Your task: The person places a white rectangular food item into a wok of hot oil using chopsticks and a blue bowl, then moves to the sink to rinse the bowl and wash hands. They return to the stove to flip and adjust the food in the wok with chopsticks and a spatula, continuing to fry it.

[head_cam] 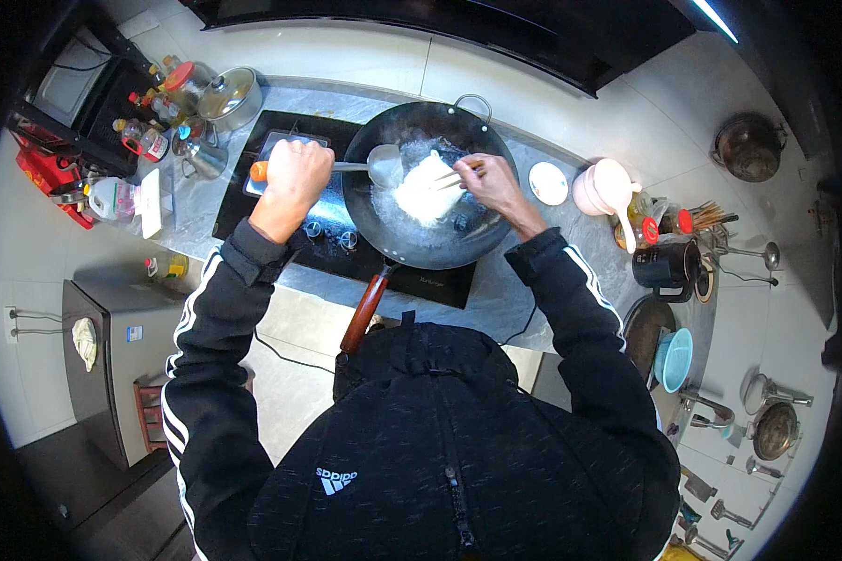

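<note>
My left hand [296,184] grips the orange-ended handle of a metal wok spatula [386,166], whose blade reaches into a large dark wok [456,256]. In my right hand [495,188] is a pair of chopsticks [449,179], tips over a white mass [424,193] in the wok's middle. Bright glare hides what the white mass is. Pale liquid or foam surrounds it, and faint steam seems to rise. The wok sits on a black glass cooktop [421,280], its red-brown wooden handle [365,313] pointing towards my body.
Right of the wok lie a small white plate [548,184], a pink pot [589,193], jars and a black electric kettle [665,265]. To the left stand a lidded steel pot [230,98], a metal jug [203,156] and several bottles [140,139]. A range hood [449,28] hangs beyond.
</note>
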`<state>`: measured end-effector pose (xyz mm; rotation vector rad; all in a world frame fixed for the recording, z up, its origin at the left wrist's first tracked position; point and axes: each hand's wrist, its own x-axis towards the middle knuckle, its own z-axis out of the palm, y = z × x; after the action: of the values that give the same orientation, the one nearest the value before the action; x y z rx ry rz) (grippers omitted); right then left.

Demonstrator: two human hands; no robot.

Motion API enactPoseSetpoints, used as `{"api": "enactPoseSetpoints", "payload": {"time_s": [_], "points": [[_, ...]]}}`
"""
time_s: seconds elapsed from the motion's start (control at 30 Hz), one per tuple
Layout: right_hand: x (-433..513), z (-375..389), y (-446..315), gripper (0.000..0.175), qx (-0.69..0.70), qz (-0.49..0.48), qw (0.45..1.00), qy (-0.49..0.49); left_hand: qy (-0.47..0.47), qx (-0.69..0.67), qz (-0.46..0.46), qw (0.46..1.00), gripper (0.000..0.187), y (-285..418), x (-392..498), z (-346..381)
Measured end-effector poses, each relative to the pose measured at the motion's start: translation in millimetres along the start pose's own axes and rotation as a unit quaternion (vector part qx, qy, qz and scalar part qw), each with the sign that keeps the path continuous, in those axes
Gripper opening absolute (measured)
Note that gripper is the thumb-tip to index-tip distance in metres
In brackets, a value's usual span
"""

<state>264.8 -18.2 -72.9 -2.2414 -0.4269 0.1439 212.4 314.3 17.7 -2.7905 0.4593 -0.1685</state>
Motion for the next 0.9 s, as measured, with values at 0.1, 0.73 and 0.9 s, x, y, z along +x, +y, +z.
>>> {"api": "enactPoseSetpoints", "payload": {"time_s": [0.1, 0.73, 0.9], "points": [[-15.7, -22.9, -5.9, 0.034, 0.054, 0.054, 0.997, 0.000, -0.027, 0.001, -0.017, 0.999, 0.016, -4.8, -4.7, -6.3], [-5.1, -5.4, -0.7, 0.030, -0.030, 0.047, 0.998, 0.014, -0.032, -0.003, -0.009, 0.999, 0.010, -0.2, 5.8, 0.7], [3.0, -2.7, -8.2, 0.033, -0.051, 0.029, 0.998, 0.009, -0.027, -0.007, -0.028, 0.999, 0.009, 0.9, 8.6, 7.2]]}}
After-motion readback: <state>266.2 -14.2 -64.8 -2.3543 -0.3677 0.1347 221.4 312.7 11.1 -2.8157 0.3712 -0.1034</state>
